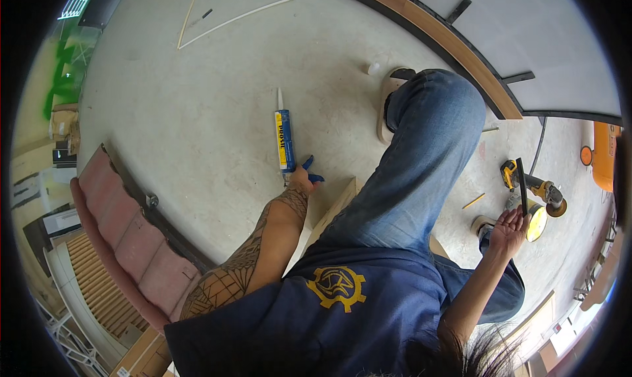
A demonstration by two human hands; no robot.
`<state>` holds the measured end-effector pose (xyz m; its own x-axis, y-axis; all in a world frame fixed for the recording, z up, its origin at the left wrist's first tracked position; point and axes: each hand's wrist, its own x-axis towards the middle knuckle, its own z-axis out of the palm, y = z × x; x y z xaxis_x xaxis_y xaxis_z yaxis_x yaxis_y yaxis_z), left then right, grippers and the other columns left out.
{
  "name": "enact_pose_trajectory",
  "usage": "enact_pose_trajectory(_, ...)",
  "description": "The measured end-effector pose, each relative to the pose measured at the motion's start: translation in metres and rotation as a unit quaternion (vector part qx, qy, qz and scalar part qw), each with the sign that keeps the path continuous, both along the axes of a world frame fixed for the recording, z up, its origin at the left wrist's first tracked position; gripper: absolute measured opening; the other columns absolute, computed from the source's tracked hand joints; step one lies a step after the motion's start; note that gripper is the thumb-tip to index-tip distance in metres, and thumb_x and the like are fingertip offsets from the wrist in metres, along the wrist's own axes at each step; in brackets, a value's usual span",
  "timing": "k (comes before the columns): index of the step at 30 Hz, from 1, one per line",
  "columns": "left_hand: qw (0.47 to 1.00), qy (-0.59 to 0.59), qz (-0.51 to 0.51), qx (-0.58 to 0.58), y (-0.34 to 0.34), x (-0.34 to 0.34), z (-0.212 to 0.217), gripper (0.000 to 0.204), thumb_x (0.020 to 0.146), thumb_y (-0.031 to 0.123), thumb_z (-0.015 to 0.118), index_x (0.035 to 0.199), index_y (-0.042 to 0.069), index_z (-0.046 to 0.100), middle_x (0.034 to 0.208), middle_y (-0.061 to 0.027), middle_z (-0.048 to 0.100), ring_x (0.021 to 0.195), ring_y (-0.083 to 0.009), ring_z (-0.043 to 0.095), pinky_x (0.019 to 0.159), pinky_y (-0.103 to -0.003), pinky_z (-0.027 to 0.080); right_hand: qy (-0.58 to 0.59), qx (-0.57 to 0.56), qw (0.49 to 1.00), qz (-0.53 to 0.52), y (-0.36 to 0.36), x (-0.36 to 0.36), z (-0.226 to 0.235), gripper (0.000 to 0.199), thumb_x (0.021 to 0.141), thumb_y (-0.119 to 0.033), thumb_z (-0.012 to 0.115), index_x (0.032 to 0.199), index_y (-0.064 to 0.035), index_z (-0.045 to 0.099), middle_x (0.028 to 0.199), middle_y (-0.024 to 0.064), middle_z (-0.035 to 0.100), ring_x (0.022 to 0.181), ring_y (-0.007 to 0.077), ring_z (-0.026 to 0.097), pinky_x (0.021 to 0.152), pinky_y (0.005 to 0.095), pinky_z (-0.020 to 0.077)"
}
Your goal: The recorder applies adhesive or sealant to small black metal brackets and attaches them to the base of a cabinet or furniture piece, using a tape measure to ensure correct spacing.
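My left hand (301, 179) is closed round the blue handle of a caulking gun (291, 140). Loaded in it is a yellow and blue sealant cartridge (282, 136), its white nozzle (280, 99) pointing away from me over the concrete floor. Off to the right, my right hand (508, 232) is turned palm up, with a short black strip (522, 186) held upright at its fingers. My bent knee in blue jeans (428, 146) rises between the two hands.
An angle grinder (546, 191) and an open can (537, 224) lie beyond my right hand, near a pencil (473, 200). A large framed panel (454, 34) stands at upper right. A pink padded seat (131, 225) is at left; thin white strips (237, 21) lie ahead. An orange tank (604, 156) stands far right.
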<state>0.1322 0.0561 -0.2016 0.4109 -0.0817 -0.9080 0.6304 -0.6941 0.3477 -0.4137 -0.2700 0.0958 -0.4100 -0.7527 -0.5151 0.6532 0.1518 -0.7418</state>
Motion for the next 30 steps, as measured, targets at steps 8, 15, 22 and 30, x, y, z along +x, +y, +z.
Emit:
enact_pose_trajectory(8, 0.999, 0.051, 0.006, -0.012, -0.017, -0.021, -0.004, 0.068, 0.096, 0.023, 0.077, 0.155, 0.011, 0.046, 0.149, -0.0138, 0.056, 0.131, -0.0285, 0.06, 0.111, -0.04, 0.051, 0.009, 0.001, 1.0, 0.011, 0.001, 0.007, 0.005, 0.037, 0.098, -0.026, 0.079, 0.124, -0.0036, 0.065, 0.123, 0.0072, 0.073, 0.106, 0.0184, 0.071, 0.099, 0.0365, 0.0564)
enact_pose_trajectory(15, 0.968, 0.078, 0.235, 0.025, -0.005, -0.052, 0.033, 0.07, 0.104, 0.053, 0.052, 0.156, 0.006, 0.047, 0.147, -0.018, 0.057, 0.128, -0.0401, 0.06, 0.107, -0.062, 0.046, 0.029, -0.006, 1.0, 0.007, 0.003, -0.016, 0.005, 0.037, 0.098, -0.025, 0.079, 0.124, -0.0033, 0.064, 0.122, 0.0089, 0.073, 0.108, 0.0186, 0.071, 0.101, 0.0372, 0.0562)
enact_pose_trajectory(22, 0.983, 0.06, 0.156, 0.07, -0.012, -0.056, 0.046, 0.095, 0.098, 0.069, 0.058, 0.163, 0.004, 0.034, 0.155, -0.0257, 0.047, 0.127, -0.0463, 0.057, 0.109, -0.068, 0.041, 0.019, 0.003, 1.0, 0.002, 0.01, -0.018, -0.008, 0.037, 0.097, -0.028, 0.08, 0.123, -0.0047, 0.065, 0.117, 0.0062, 0.074, 0.103, 0.0182, 0.071, 0.1, 0.0377, 0.0553)
enact_pose_trajectory(30, 0.932, -0.019, -0.085, -0.352, 0.046, 0.06, -0.048, 0.068, 0.097, 0.034, 0.073, 0.157, 0.011, 0.051, 0.14, -0.0143, 0.068, 0.13, -0.0379, 0.062, 0.106, -0.066, 0.05, -0.05, 0.011, 0.998, 0.022, 0.013, 0.021, -0.028, 0.036, 0.101, -0.034, 0.075, 0.128, -0.0124, 0.065, 0.127, 0.0048, 0.07, 0.112, 0.0169, 0.063, 0.102, 0.0369, 0.0503)
